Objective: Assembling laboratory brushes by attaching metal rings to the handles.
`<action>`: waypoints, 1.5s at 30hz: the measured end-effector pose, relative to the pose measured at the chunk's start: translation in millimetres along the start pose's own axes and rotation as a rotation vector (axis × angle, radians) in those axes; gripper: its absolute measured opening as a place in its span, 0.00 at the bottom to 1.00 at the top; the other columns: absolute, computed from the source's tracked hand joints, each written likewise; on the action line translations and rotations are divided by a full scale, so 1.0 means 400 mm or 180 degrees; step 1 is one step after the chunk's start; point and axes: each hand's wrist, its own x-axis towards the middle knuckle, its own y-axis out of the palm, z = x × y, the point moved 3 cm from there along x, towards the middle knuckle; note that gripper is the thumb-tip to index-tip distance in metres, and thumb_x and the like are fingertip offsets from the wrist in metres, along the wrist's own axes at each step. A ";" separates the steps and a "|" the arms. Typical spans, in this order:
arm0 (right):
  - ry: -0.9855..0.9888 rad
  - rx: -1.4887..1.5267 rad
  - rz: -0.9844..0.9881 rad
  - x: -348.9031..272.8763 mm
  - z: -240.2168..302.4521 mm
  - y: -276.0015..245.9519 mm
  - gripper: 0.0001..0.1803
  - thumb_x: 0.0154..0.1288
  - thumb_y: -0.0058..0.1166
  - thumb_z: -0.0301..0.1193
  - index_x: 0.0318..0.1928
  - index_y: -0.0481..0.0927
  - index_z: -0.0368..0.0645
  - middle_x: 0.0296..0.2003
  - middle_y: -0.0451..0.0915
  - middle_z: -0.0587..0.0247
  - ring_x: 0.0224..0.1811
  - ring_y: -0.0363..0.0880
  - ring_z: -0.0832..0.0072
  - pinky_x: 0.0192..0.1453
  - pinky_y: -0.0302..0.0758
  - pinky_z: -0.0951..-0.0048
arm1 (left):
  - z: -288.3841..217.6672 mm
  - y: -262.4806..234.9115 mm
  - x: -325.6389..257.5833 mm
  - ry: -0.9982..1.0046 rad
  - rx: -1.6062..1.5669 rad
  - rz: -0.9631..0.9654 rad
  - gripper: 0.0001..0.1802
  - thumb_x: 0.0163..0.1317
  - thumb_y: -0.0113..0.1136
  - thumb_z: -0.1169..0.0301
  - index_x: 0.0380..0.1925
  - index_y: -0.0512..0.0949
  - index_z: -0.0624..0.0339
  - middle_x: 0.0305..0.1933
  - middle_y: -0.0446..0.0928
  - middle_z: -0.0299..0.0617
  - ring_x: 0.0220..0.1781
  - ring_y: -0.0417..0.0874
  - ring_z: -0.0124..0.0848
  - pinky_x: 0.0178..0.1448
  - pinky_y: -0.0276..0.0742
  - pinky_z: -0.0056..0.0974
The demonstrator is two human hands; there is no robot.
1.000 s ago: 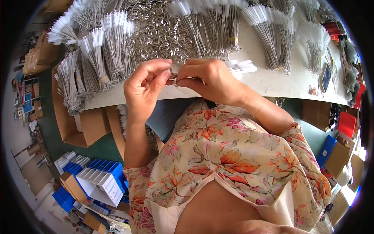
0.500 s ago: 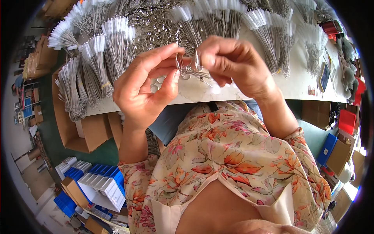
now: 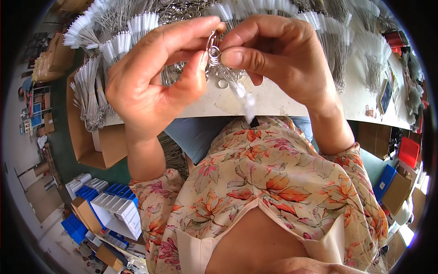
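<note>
Across 12 o'clock spread a pale worktable (image 3: 283, 107), with a cardboard box (image 3: 114, 148) below its edge at 9 o'clock and a white plastic bin (image 3: 119, 212) at 8. Bundles of white-tipped wire brushes lay on the tabletop, one group (image 3: 86, 93) near 10 o'clock, another (image 3: 374, 68) near 2. The left hand (image 3: 155, 73) was raised between 10 and 11 o'clock, its thumb and forefinger pinching a ring, the other fingers curled loosely. The right hand (image 3: 283, 59), at 1 o'clock, had its thumb and forefinger closed on the looped ends of a few small brushes (image 3: 235, 84), whose blurred white tips slanted toward 5 o'clock above the table edge. Smallest was the metal ring (image 3: 209, 43) itself, upright between both hands at 12 o'clock, touching those loops
</note>
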 end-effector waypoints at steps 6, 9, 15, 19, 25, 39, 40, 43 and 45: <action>0.0087 0.0096 0.0106 0.007 0.003 -0.017 0.09 0.57 0.59 0.27 0.37 0.78 0.37 0.25 0.76 0.69 0.20 0.69 0.88 0.21 0.65 0.86 | 0.000 -0.027 0.040 0.0099 0.0814 0.0618 0.07 0.61 0.53 0.77 0.38 0.75 0.67 0.35 0.73 0.37 0.29 0.70 0.21 0.33 0.67 0.23; 0.0155 0.0409 0.0236 0.004 0.001 -0.003 0.08 0.59 0.57 0.27 0.37 0.77 0.37 0.24 0.75 0.71 0.19 0.67 0.88 0.21 0.64 0.86 | 0.028 -0.019 0.008 -0.1380 -0.1403 0.0107 0.06 0.62 0.53 0.72 0.35 0.76 0.63 0.32 0.75 0.33 0.24 0.67 0.16 0.27 0.62 0.21; 0.0217 0.0380 0.0226 0.029 -0.010 -0.002 0.09 0.58 0.58 0.29 0.36 0.78 0.36 0.23 0.76 0.71 0.21 0.69 0.89 0.23 0.66 0.86 | -0.006 -0.032 0.007 -0.1469 -0.0755 0.0125 0.09 0.64 0.51 0.71 0.39 0.74 0.65 0.27 0.73 0.32 0.20 0.63 0.16 0.25 0.60 0.21; 0.0184 0.0588 0.0548 0.038 -0.008 0.032 0.09 0.58 0.58 0.30 0.36 0.78 0.36 0.22 0.76 0.72 0.22 0.69 0.89 0.24 0.66 0.86 | -0.003 -0.068 -0.023 -0.1598 -0.0650 0.0285 0.12 0.65 0.49 0.69 0.44 0.72 0.64 0.25 0.72 0.34 0.17 0.63 0.16 0.21 0.59 0.21; 0.0114 0.0472 0.0640 0.042 -0.021 0.076 0.08 0.58 0.58 0.29 0.35 0.78 0.36 0.24 0.76 0.71 0.23 0.70 0.88 0.26 0.68 0.86 | -0.063 -0.086 -0.053 -0.1699 0.0475 0.0133 0.11 0.65 0.48 0.70 0.38 0.73 0.69 0.35 0.77 0.43 0.26 0.74 0.20 0.31 0.70 0.23; -0.0440 -0.0661 0.0622 0.030 -0.227 0.268 0.10 0.58 0.58 0.29 0.39 0.78 0.37 0.37 0.79 0.62 0.39 0.77 0.77 0.46 0.72 0.78 | -0.066 -0.268 -0.279 -0.1119 -0.1134 -0.1658 0.11 0.64 0.50 0.70 0.32 0.73 0.70 0.31 0.77 0.47 0.25 0.76 0.26 0.30 0.74 0.28; -0.0359 -0.0747 0.0848 0.002 -0.240 0.291 0.09 0.58 0.57 0.28 0.38 0.79 0.37 0.35 0.80 0.62 0.38 0.77 0.79 0.45 0.72 0.79 | -0.147 -0.310 -0.322 -0.1183 -0.0743 -0.1491 0.11 0.64 0.50 0.70 0.32 0.73 0.70 0.31 0.77 0.47 0.25 0.76 0.26 0.31 0.74 0.28; 0.0261 -0.1196 0.1174 -0.048 -0.323 0.276 0.07 0.58 0.56 0.25 0.36 0.79 0.36 0.27 0.79 0.66 0.26 0.74 0.84 0.33 0.71 0.82 | -0.112 -0.335 -0.455 -0.1903 -0.0315 -0.1253 0.12 0.64 0.50 0.70 0.31 0.73 0.71 0.31 0.76 0.48 0.25 0.76 0.26 0.30 0.74 0.29; 0.0454 -0.1337 0.1402 -0.072 -0.363 0.283 0.07 0.58 0.56 0.25 0.36 0.79 0.36 0.26 0.78 0.67 0.23 0.73 0.85 0.29 0.70 0.83 | -0.041 -0.328 -0.566 -0.2697 0.0401 -0.0606 0.10 0.64 0.48 0.69 0.33 0.73 0.67 0.34 0.77 0.46 0.29 0.77 0.31 0.35 0.73 0.35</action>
